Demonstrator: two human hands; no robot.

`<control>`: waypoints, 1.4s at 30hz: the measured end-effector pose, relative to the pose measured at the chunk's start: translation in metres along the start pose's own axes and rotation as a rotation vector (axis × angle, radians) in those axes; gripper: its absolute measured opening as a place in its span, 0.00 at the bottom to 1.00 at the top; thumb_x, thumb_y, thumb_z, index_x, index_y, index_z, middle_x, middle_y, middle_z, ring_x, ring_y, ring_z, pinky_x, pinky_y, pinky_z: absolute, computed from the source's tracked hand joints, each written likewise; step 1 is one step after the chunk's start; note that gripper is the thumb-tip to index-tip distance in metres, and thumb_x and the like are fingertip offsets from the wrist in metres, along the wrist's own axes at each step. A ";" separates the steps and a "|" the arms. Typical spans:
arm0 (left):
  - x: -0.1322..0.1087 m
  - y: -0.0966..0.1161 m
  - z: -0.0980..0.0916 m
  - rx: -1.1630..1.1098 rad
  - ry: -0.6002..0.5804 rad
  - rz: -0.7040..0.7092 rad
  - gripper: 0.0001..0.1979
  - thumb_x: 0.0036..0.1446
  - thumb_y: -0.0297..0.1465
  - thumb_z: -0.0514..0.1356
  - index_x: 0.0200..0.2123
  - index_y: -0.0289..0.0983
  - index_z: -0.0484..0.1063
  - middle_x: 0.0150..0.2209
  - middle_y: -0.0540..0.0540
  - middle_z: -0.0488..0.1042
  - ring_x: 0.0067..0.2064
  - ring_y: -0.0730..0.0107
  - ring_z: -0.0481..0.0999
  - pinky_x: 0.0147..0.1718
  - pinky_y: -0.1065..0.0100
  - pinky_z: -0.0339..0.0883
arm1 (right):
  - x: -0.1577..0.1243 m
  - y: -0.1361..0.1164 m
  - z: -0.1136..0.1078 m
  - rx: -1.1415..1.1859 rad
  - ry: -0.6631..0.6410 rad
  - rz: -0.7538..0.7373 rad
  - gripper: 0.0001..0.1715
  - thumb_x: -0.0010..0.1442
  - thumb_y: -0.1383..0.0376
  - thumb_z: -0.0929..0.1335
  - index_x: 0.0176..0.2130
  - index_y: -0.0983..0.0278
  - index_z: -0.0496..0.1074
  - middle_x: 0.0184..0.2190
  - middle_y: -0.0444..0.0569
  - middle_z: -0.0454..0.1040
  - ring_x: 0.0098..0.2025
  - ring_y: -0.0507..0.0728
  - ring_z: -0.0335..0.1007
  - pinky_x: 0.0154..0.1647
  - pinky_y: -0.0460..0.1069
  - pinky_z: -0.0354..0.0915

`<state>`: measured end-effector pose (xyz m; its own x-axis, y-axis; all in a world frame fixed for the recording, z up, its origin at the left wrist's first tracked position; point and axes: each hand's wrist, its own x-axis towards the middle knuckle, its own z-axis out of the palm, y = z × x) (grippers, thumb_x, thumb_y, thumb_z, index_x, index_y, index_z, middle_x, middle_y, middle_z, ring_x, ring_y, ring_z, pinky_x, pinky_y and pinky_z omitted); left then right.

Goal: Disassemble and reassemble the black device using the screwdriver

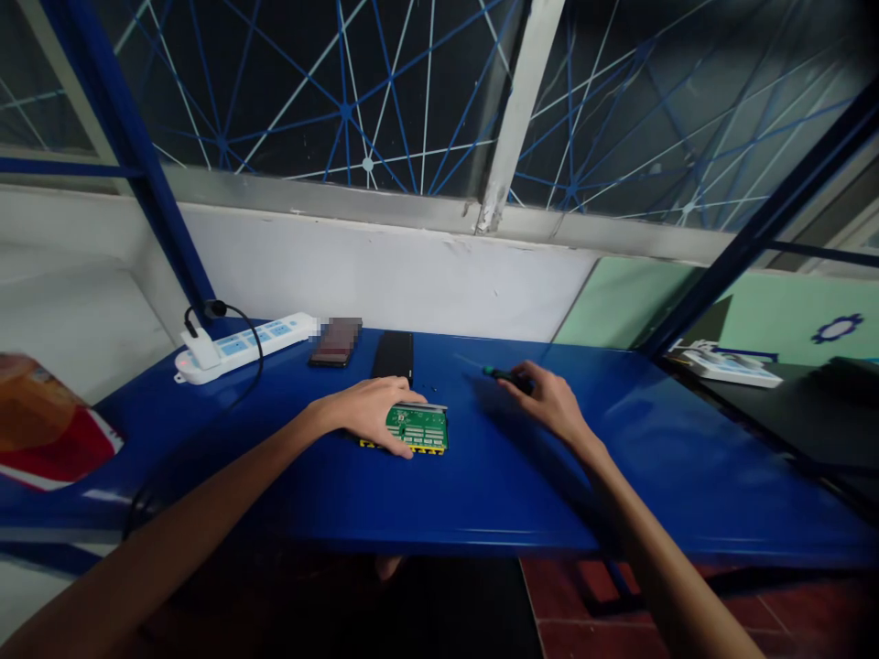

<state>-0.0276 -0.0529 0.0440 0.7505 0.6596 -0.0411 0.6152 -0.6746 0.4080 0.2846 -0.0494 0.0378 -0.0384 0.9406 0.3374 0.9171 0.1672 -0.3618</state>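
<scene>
A green circuit board (424, 425) with a yellow strip along its near edge lies on the blue table (467, 513). My left hand (374, 414) grips the board's left part, thumb at the near edge and fingers over the far edge. To the right, my right hand (546, 398) is closed round the dark handle of a screwdriver (508, 376), whose thin shaft points left and away from me above the table. Small dark bits (430, 388), too small to make out, lie just beyond the board.
Behind my left hand are a black flat object (394, 355) and a phone (336, 342). A white power strip (240, 348) with a black cable stands back left. A red and orange package (51, 426) is at the left edge.
</scene>
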 end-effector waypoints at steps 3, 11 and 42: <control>0.001 -0.001 0.003 0.003 0.022 0.019 0.42 0.43 0.54 0.63 0.61 0.44 0.63 0.48 0.40 0.67 0.46 0.52 0.68 0.40 0.62 0.59 | 0.025 -0.015 -0.013 0.371 0.153 0.038 0.20 0.54 0.50 0.69 0.36 0.65 0.72 0.18 0.43 0.69 0.19 0.52 0.64 0.22 0.47 0.57; 0.002 0.000 0.005 -0.028 0.058 0.035 0.40 0.44 0.55 0.63 0.58 0.42 0.67 0.47 0.40 0.68 0.46 0.53 0.69 0.41 0.61 0.61 | 0.055 -0.082 -0.002 0.785 0.422 -0.103 0.22 0.61 0.49 0.64 0.26 0.62 0.62 0.17 0.41 0.62 0.18 0.48 0.59 0.18 0.46 0.55; 0.010 0.003 0.019 0.106 0.183 0.033 0.39 0.47 0.54 0.61 0.58 0.40 0.66 0.48 0.42 0.69 0.47 0.56 0.71 0.43 0.62 0.63 | 0.014 -0.090 0.018 0.638 0.176 -0.337 0.18 0.64 0.50 0.63 0.31 0.60 0.61 0.20 0.43 0.68 0.20 0.51 0.64 0.23 0.50 0.59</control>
<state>-0.0134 -0.0548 0.0275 0.7202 0.6793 0.1409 0.6203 -0.7215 0.3077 0.1947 -0.0457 0.0593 -0.1638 0.7556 0.6342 0.4565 0.6280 -0.6303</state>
